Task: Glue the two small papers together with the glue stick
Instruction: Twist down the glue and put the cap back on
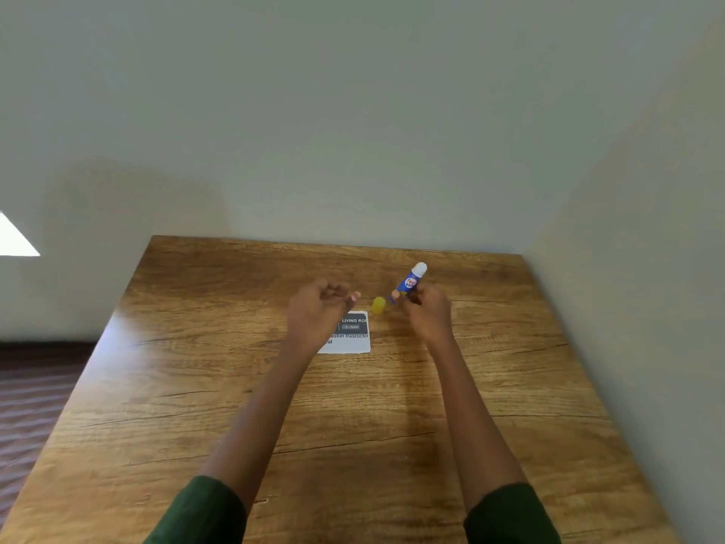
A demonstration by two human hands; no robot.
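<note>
A blue glue stick (411,280) with its white glue tip bared points up and away, gripped at its lower end by my right hand (427,314). Its yellow cap (379,305) lies on the table between my hands. A small white paper (351,335) with dark printed text lies flat in the middle of the table, its left part hidden under my left hand (318,310). That hand hovers over the paper with fingers curled and nothing visible in it. I see only one paper; a second may be hidden beneath.
The wooden table (353,426) stands against a plain wall at the back and another close on the right. Its left edge drops to a dark striped floor (31,394). Both my forearms reach across the table's near half.
</note>
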